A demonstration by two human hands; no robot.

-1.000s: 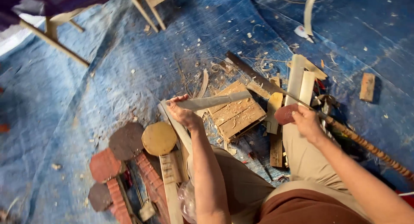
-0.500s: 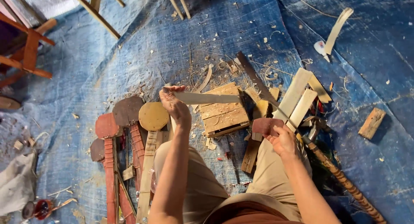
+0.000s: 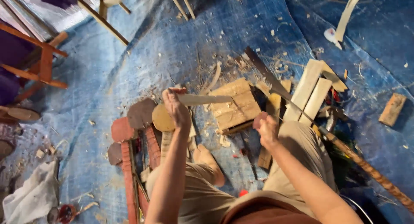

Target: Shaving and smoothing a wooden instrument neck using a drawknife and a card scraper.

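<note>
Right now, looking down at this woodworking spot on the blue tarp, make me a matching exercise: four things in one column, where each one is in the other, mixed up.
Things:
1. thin pale wooden strip
2. square pale wooden block
3. crumpled white cloth
4. small brown wooden offcut

Places:
A. alone on the tarp at the far right
B. on the floor at the lower left
C. in the grip of the left hand
D. on the tarp between the two hands, strewn with shavings

Pairs: 1-C, 2-D, 3-B, 4-A
</note>
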